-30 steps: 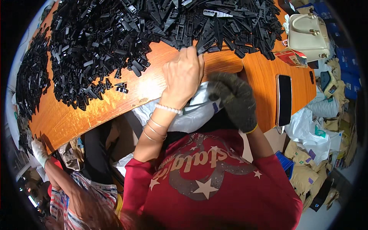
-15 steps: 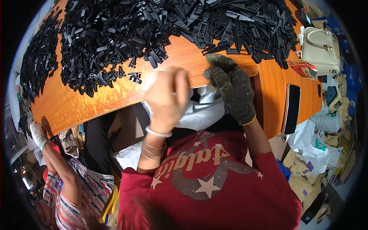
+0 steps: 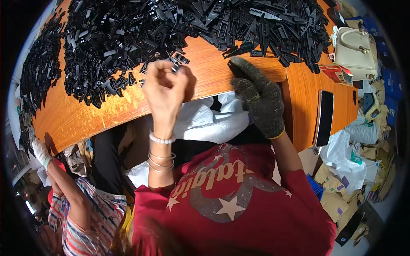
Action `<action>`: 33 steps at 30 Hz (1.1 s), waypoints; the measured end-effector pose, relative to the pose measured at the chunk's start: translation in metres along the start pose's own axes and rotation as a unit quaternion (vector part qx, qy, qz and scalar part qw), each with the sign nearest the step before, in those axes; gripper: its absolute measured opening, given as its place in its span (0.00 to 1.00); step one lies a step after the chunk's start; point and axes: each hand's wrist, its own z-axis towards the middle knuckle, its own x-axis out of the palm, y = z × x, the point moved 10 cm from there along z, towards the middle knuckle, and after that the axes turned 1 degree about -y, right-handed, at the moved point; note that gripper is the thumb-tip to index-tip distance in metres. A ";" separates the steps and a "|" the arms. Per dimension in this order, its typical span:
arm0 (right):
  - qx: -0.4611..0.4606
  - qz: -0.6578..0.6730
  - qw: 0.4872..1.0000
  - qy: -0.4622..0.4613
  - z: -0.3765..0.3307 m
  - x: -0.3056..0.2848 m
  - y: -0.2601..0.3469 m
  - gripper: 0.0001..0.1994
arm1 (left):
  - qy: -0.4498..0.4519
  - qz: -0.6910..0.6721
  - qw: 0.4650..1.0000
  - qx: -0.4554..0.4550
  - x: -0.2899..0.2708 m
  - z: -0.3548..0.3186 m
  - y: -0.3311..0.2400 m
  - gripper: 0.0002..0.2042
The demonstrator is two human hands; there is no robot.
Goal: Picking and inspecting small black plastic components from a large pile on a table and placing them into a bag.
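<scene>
One big brown wooden table (image 3: 106, 117) fills much of the view, and its bent front edge runs just past the person's lap. On it lies a huge heap of black plastic pieces (image 3: 124, 38), short and stubby on the left, long and thin toward the right, pointing every which way. A smaller black heap (image 3: 40, 68) sits at the far left. A crumpled white plastic bag (image 3: 209, 123) lies in the lap, below the table edge. A cream handbag (image 3: 355, 55) stands at the right end. The right hand (image 3: 237, 74) wears a dark knitted glove and is near the table edge, just below the long pieces. Its thumb and fingers look a bit apart, with something dark between the tips, but I cannot tell if that is a black piece or only shadow. The left hand (image 3: 164, 87) is bare, with its fingers curled in a ring. It is the nearer one to the short pieces, which lie just past its fingertips, ahead and to the left. At the far left, another worker's hand (image 3: 41, 152) in a white glove rests by the table corner. A phone (image 3: 325, 119) lies near the right edge, its long side running away from the person. Smallest is a little black piece (image 3: 175, 67), which looks pinched between the left thumb and finger. It is too small to tell which way its long side points.
</scene>
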 end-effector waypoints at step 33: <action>-0.318 -0.603 0.677 0.278 0.016 0.068 0.031 0.10 | 0.204 0.057 0.966 0.148 0.053 -0.018 -0.042 0.07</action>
